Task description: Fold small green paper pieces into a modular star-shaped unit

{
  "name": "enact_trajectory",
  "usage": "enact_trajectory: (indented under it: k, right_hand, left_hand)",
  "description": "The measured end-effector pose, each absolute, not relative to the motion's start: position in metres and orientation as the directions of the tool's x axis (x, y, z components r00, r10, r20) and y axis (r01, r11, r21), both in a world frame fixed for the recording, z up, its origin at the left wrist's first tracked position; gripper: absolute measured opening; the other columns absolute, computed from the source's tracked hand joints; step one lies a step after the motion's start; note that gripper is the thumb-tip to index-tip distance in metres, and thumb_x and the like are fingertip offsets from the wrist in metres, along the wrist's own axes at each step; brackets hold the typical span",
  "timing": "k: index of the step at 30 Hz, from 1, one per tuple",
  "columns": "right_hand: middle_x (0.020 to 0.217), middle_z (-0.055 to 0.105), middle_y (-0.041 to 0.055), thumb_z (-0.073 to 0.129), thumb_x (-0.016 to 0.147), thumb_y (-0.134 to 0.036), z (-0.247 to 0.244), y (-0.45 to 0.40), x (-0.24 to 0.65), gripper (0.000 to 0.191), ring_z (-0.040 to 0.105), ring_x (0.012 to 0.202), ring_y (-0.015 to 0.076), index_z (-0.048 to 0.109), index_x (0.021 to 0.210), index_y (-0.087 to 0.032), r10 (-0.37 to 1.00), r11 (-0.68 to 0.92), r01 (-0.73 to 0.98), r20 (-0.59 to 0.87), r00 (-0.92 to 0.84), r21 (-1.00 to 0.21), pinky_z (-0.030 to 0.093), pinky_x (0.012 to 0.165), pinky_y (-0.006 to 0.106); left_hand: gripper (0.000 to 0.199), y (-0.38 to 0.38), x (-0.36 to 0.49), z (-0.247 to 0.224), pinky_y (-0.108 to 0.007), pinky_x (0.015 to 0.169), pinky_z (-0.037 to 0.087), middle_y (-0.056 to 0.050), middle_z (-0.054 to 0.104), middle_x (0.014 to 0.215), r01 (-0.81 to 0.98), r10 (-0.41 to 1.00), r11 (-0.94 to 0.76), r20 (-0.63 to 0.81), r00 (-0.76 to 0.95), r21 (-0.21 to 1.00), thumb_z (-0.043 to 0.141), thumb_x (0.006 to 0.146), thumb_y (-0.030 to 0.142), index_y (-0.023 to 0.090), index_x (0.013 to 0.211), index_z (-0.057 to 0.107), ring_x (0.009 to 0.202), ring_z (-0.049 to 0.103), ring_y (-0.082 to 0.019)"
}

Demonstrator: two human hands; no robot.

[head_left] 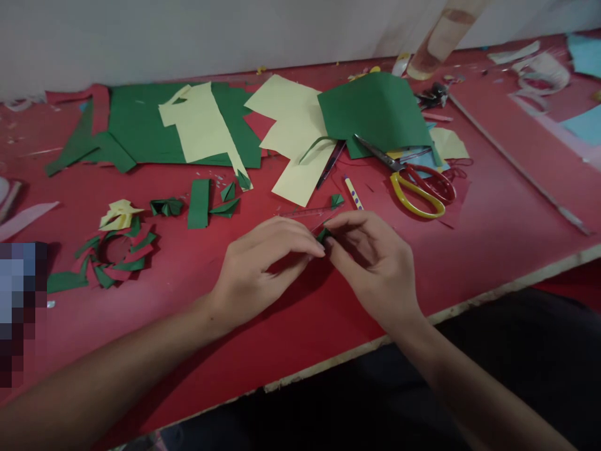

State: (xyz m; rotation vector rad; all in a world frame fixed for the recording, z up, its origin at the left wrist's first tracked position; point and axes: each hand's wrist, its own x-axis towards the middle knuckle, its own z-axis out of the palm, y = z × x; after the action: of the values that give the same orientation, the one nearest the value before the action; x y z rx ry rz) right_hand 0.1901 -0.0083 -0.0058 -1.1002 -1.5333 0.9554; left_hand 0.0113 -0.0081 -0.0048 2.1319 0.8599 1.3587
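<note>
Between my two hands is a small dark green paper piece [323, 235], mostly covered by fingertips. My left hand [270, 266] pinches its left side with thumb and forefinger. On the other side, my right hand [375, 263] grips it, fingers curled. Just beyond them lie a clear ruler [305, 212], a small green folded piece [337, 200] and a white stick with purple dots [354, 193]. Further left are a green strip [199, 203], folded green pieces [228, 191] and a red and green paper ring [106, 272] touching a yellow folded piece [119, 215].
Scissors [417, 188] with red and yellow handles lie right of my hands, blades on green paper [375, 109]. Cream sheets [291, 116] and more green sheets [141, 125] line the back. A clear bottle [439, 44] stands behind. The red table's front edge [328, 368] runs diagonally.
</note>
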Motion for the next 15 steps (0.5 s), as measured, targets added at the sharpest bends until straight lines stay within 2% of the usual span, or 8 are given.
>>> enact_trajectory:
  k: [7, 12, 15]
  right_hand:
    - [0.093, 0.068, -0.0006, 0.062, 0.085, -0.004, -0.0075, -0.0097, 0.1908, 0.020, 0.068, 0.087, 0.0131, 0.065, 0.094, -0.022, 0.958, 0.285, 0.270, 0.265, -0.107, -0.920, 0.057, 0.080, 0.026]
    - [0.094, 0.071, 0.0006, 0.061, 0.085, -0.004, -0.0095, -0.0096, 0.1915, 0.021, 0.070, 0.091, 0.0159, 0.064, 0.094, -0.022, 0.968, 0.245, 0.261, 0.224, -0.110, -0.934, 0.058, 0.081, 0.030]
    - [0.093, 0.071, 0.0001, 0.064, 0.084, -0.005, -0.0091, -0.0085, 0.1914, 0.021, 0.071, 0.090, 0.0158, 0.064, 0.095, -0.023, 0.967, 0.249, 0.244, 0.227, -0.117, -0.937, 0.060, 0.081, 0.030]
  left_hand:
    - [0.018, -0.0079, 0.0103, -0.0047, -0.034, 0.085, 0.060, -0.007, 0.077, 0.091, 0.288, 0.698, -0.715, 0.625, 0.350, 0.637, 0.064, 0.090, 0.002, 0.018, 0.096, 0.071, 0.091, 0.072, -0.019]
    - [0.017, -0.0074, 0.0102, -0.0055, -0.036, 0.085, 0.060, -0.009, 0.077, 0.091, 0.280, 0.668, -0.742, 0.635, 0.387, 0.610, 0.064, 0.090, 0.001, 0.016, 0.096, 0.070, 0.092, 0.071, -0.020]
    - [0.017, -0.0079, 0.0108, -0.0049, -0.035, 0.085, 0.060, -0.008, 0.077, 0.091, 0.267, 0.696, -0.714, 0.616, 0.368, 0.647, 0.065, 0.090, 0.003, 0.018, 0.096, 0.071, 0.091, 0.072, -0.019]
